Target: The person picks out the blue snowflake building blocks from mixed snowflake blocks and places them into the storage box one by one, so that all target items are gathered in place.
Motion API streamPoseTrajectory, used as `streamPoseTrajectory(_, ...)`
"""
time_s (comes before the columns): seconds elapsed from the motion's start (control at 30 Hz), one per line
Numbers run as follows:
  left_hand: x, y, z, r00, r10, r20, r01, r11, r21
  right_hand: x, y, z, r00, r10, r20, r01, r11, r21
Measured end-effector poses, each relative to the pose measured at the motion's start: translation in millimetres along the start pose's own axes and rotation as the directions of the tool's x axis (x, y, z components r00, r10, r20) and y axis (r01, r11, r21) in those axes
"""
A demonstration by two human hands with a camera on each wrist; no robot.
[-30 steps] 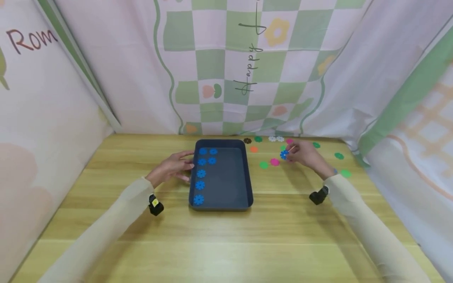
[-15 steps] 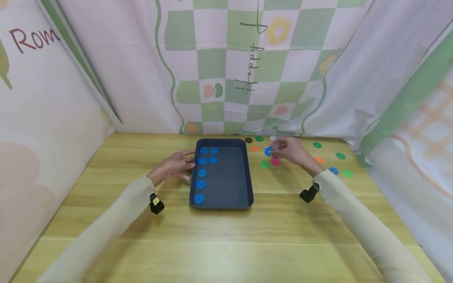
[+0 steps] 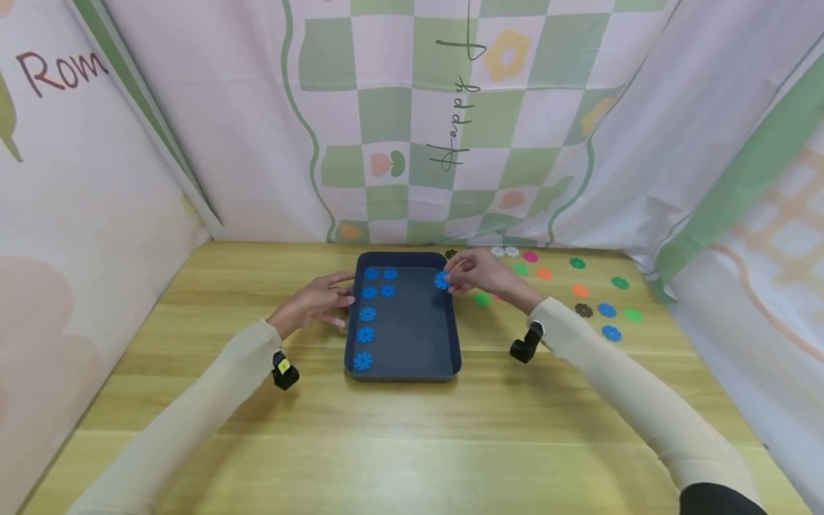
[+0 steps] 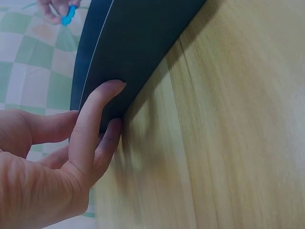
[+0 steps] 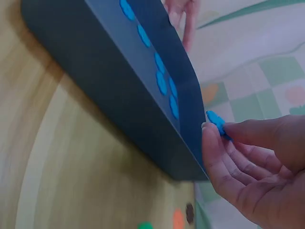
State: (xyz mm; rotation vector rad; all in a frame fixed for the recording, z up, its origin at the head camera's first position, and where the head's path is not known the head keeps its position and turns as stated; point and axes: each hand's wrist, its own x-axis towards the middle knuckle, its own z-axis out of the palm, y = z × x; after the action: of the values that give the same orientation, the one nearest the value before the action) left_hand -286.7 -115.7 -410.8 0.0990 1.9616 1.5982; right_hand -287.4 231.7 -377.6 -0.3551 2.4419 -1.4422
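Note:
The dark grey rectangular tray [image 3: 412, 336] sits on the table with several blue snowflake discs [image 3: 363, 361] inside. They form a column along its left side, with a second column begun at the far end. My left hand [image 3: 314, 304] rests relaxed fingers against the tray's left outer wall; the left wrist view shows fingertips [image 4: 114, 87] on that wall. Thumb and index finger of my right hand [image 3: 486, 275] pinch another blue snowflake disc [image 3: 441, 280] at the tray's far right rim. In the right wrist view this disc [image 5: 216, 121] stands tilted on edge, above the rim.
To the tray's right lie loose discs: orange [image 3: 580, 290], dark green [image 3: 619, 282], brown [image 3: 584, 310], light green [image 3: 634, 315], white [image 3: 498, 251], pink [image 3: 530, 257] and blue [image 3: 611, 332]. A checked curtain [image 3: 450, 179] hangs behind the table.
My right hand has carried the pinched blue disc leftward from among the loose discs to the tray's right rim. More loose discs show where the arm was. My left hand stays at the tray.

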Motion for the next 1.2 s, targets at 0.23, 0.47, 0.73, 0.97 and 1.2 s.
streamPoseTrajectory(0.23, 0.9, -0.5, 1.2, 1.000, -0.006, -0.006, 0.006, 1.000, -0.005, 17.3, -5.2, 27.3, 1.000, -0.004, 0.026, 0.004, 1.000, 0.025)
streamPoseTrajectory(0.47, 1.3, -0.8, 1.1, 1.000, -0.011, -0.014, 0.011, 1.000, 0.000, 29.3, -13.7, 51.4, 0.998, 0.042, 0.047, -0.044, 0.998, 0.055)
streamPoseTrajectory(0.73, 0.0, -0.6, 0.4, 1.000, -0.015, -0.018, 0.015, 1.000, -0.004, 37.4, -18.5, 76.7, 0.985, 0.098, 0.144, -0.111, 0.990, 0.090)
streamPoseTrajectory(0.97, 0.2, 0.1, 0.1, 1.000, -0.012, -0.019, 0.012, 1.000, 0.001, 43.4, -17.9, 89.6, 0.983, 0.120, 0.137, -0.122, 0.992, 0.013)
streamPoseTrajectory(1.2, 0.2, 0.7, 1.5, 1.000, -0.004, -0.013, 0.004, 1.000, 0.000, 47.0, -16.0, 94.8, 0.989, 0.097, 0.108, -0.077, 0.982, -0.175)
